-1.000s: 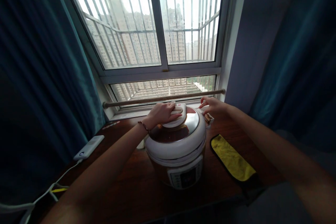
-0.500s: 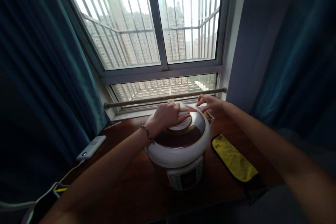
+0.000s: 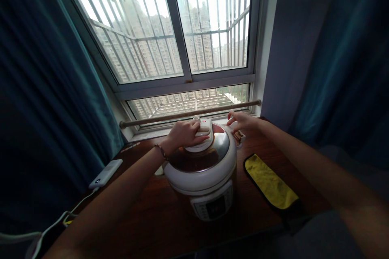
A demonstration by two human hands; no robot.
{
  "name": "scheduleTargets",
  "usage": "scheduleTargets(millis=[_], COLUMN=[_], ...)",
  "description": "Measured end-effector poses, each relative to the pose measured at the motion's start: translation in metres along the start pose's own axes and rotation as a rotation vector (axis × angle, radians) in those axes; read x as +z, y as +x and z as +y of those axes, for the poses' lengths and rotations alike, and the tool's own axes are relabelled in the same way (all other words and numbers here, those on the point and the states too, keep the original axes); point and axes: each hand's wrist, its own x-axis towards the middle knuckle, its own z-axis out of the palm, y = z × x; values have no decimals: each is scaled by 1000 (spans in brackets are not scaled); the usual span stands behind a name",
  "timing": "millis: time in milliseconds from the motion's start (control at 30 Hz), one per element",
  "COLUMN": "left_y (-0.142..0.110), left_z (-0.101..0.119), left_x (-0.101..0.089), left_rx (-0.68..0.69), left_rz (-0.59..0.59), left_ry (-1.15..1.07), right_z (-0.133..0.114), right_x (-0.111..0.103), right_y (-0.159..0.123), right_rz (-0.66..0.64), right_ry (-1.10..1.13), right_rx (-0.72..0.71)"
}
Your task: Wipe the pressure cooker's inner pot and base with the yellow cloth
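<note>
A white and brown electric pressure cooker [image 3: 197,186] stands on the dark wooden table, its control panel toward me. My left hand [image 3: 185,134] is wrapped round the white lid handle [image 3: 204,130] from the left, a bracelet on the wrist. The shiny lid [image 3: 220,145] sits on the cooker. My right hand [image 3: 241,121] is at the cooker's far right rim with fingers bent and apart, near a side handle [image 3: 241,138]. Whether its fingertips touch the rim is hard to tell.
A yellow cloth with black edging [image 3: 270,182] lies right of the cooker. At the left are a white device [image 3: 106,174] and its cable [image 3: 82,200]. Behind runs a horizontal rail [image 3: 188,114] below the barred window. Blue curtains [image 3: 57,73] hang at both sides.
The lid handle and my left hand have shifted left, and the lid appears turned. The cooker sits slightly further left in view. My right hand stays by the rim, its fingers a little lower.
</note>
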Motion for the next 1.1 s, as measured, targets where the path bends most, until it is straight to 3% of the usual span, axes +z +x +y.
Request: scheduleTargets(millis=[267,433,700,800,933,1100], left_y=[5,3,-4,-6,-8,-8], left_z=[-21,-17,-8,-4,2,6], left_x=[17,22,19,15,11,9], left_rx=[106,166,98,67,13,-43], left_rz=[33,47,34,32,23,-4], left_ry=[-79,-103,-120,-127,-122,-113], right_z=[-17,-13,-10,-3,13,25], right_x=[0,7,4,7,33,81], right_y=[-18,-24,-31,-33,-40,-45], right_rz=[18,-1,19,186,497,614], right_ry=[-76,-83,34,108,543,826], right_rx=[47,53,40,89,229,264])
